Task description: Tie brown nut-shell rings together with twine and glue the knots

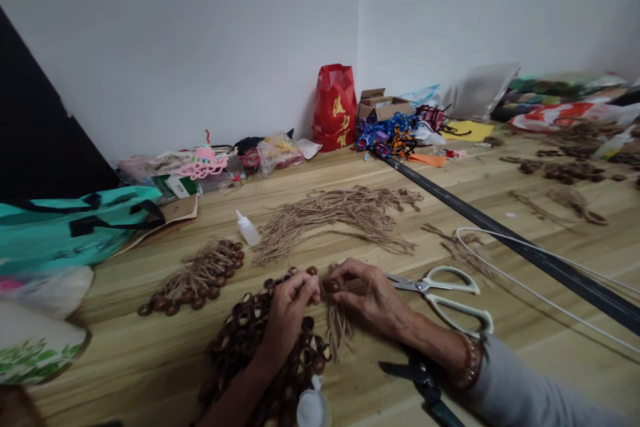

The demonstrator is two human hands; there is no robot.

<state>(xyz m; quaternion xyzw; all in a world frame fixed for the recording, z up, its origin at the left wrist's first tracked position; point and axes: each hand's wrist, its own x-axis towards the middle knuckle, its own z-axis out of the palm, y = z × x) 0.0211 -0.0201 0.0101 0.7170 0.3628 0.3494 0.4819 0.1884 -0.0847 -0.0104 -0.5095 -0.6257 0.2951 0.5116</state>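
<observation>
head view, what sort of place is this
Looks like a handicraft workspace, probably on a wood-effect floor: loose jute twine, heaps of brown beads, and white-handled scissors lie around.

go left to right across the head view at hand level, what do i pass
teal bag → bunch of brown beads with twine tassels → left hand → right hand → scissors with pale handles → white cord

dark brown beads (245,340), tan twine (330,220), a red bag (325,107) with gold print (339,107)
</observation>
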